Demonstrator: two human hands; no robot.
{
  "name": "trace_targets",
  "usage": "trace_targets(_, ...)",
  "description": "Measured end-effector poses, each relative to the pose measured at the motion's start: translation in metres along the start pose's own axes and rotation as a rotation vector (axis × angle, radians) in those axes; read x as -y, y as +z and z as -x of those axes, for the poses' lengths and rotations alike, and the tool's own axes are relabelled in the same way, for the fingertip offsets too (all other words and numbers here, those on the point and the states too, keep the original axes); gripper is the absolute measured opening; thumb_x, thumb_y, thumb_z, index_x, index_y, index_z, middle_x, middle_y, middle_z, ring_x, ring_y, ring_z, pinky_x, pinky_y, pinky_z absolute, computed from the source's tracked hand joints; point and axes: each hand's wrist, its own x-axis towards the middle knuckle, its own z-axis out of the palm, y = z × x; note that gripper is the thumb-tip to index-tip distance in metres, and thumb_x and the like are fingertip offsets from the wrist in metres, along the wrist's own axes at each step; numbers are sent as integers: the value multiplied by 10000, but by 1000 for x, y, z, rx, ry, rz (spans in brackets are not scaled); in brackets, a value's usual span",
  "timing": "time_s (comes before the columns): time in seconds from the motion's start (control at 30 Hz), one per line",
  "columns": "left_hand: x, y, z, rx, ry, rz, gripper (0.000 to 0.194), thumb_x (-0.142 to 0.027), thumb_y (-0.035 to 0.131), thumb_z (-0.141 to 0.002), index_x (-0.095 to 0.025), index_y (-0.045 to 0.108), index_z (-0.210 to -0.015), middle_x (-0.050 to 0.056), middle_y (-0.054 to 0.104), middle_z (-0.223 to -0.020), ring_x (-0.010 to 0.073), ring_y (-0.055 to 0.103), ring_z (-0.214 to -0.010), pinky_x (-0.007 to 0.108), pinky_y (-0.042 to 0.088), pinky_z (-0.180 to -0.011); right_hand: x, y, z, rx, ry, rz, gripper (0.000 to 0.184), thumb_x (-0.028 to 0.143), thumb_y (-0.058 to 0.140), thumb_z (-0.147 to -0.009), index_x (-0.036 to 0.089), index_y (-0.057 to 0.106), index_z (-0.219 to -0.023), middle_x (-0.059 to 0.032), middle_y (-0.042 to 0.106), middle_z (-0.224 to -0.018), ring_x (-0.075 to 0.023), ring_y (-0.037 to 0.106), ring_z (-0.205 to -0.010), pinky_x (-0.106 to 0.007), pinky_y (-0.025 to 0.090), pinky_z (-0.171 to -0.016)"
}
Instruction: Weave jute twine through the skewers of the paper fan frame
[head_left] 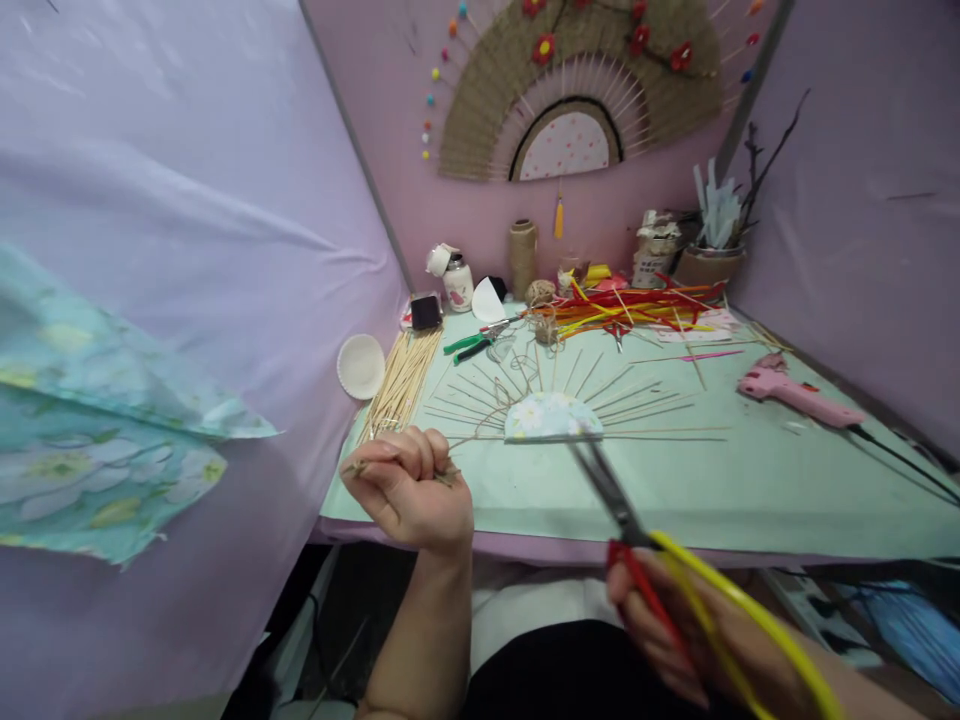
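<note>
My left hand (424, 495) is closed in a fist above the table's front edge. It grips thin twine (480, 430), which runs from the fist toward the sticks, with a short end poking out by the thumb. My right hand (660, 620) holds scissors (616, 505) with red and yellow handles, slightly blurred, their blades pointing up and a little apart. Beyond the blades lies a half-round piece (553, 416) covered in pale blue floral cloth. Thin wooden sticks (637, 400) fan outward from its curved edge.
Bundled sticks (405, 375) lie at the left beside a white dish (361, 367). Green-handled pliers (472, 345), a twine spool (523, 258) and red and yellow strips (637, 305) sit farther back. A pink glue gun (799, 392) with a cord rests right. A decorated fan (480, 110) hangs behind.
</note>
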Motion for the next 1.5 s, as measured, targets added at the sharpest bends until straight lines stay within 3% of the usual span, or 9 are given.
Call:
trace_targets(0.1,-2,-5,-1,10,82,-29,211,-369,562,-883,-200,513,-767,-59,253,-549,70,198,-450,195,214,-429,-1,34,-42,183,25,-118,540,666,464,-833,152,541,-980,42,413,-645,-36,336,-465,-167,335,-442)
trace_targets(0.23,-8,-14,-6,0,124,-61,199,-375,554,-887,-207,529,-782,-55,237,-553,77,196,-456,201,214,-427,13,61,-61,311,25,-82,671,766,490,-739,125,541,-931,48,430,-608,-27,352,-417,-159,335,-398)
trace_targets(0.53,-11,-19,-1,-31,119,-67,209,-380,563,-881,-207,523,-771,-56,232,-546,71,179,-452,187,191,-407,22,75,-70,233,24,209,642,751,374,-815,143,523,-956,63,422,-578,-30,375,-410,-154,346,-404)
trace_targets(0.8,-11,-23,-3,16,127,5,190,-355,567,-882,-192,550,-787,-59,242,-539,61,200,-447,176,208,-405,24,87,-82,134,71,215,591,726,342,-845,161,516,-846,73,395,-486,-40,367,-338,-151,304,-331)
trace_targets(1.17,-18,-19,-1,-42,34,-33,213,-378,578,-872,-207,528,-755,-50,219,-554,77,176,-469,200,179,-418,22,92,-86,54,126,364,638,804,288,-789,190,442,-715,75,360,-396,-60,341,-282,-164,288,-267)
trace_targets(1.27,-23,-23,-9,-50,48,-50,223,-381,566,-879,-207,515,-750,-54,204,-553,76,161,-458,198,172,-413,30,82,-77,56,161,440,599,791,365,-764,199,450,-725,69,363,-447,-64,332,-318,-183,289,-290)
trace_targets(1.37,-27,-31,-21,-59,32,-60,228,-362,545,-895,-197,497,-746,-60,202,-550,70,155,-441,197,167,-403,40,51,-58,-161,34,650,514,713,497,-740,206,457,-673,29,424,-518,-98,398,-423,-222,364,-391)
trace_targets(1.43,-27,-37,-27,-56,-62,-59,241,-349,525,-908,-189,483,-734,-62,206,-546,67,164,-434,195,175,-398,49,17,-38,-451,-118,867,478,681,519,-727,213,490,-636,-26,526,-587,-161,507,-544,-271,444,-522)
trace_targets(1.5,-23,-43,-31,-52,-229,-43,244,-330,504,-921,-180,477,-731,-63,208,-547,62,173,-432,190,186,-395,57,-25,-12,-787,-99,1098,412,635,477,-763,239,591,-754,-87,650,-720,-234,607,-666,-320,477,-626)
